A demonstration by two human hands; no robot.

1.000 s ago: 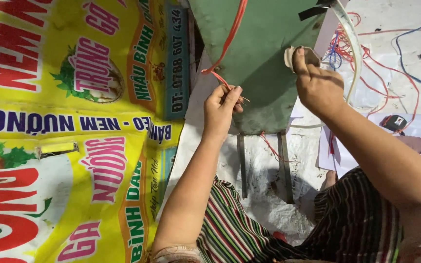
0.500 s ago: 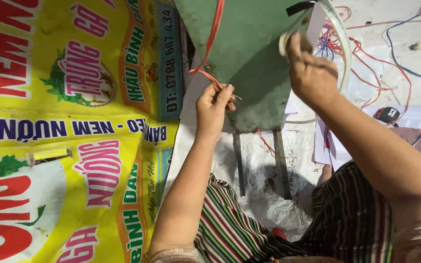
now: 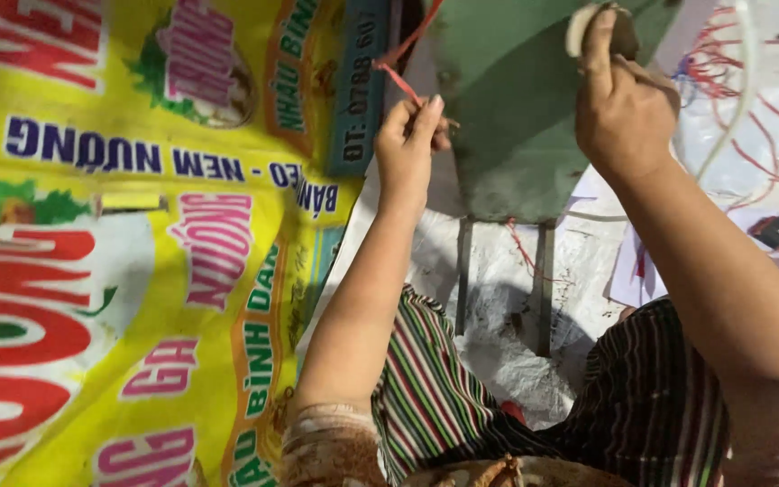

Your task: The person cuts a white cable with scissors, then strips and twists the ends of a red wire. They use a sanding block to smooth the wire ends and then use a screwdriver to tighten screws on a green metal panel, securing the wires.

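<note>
My left hand (image 3: 410, 138) pinches a thin red strip (image 3: 400, 61) that runs up along the left edge of a green metal box (image 3: 516, 108). My right hand (image 3: 619, 104) is closed on a small pale, round handle (image 3: 588, 27) at the top right of that box. The box stands on two thin metal legs (image 3: 543, 289). Both forearms reach forward over my striped trousers (image 3: 444, 379).
A large yellow printed banner (image 3: 137, 271) covers the left side. White sheeting (image 3: 498, 271) lies under the box. Loose red wires (image 3: 750, 135) and a white cable (image 3: 741, 81) are scattered at the right, with a small black object (image 3: 775, 231) beyond them.
Both hands and the green box sit higher and larger in view. The left hand has closed its pinch on the red strip; the right hand stays on the handle.
</note>
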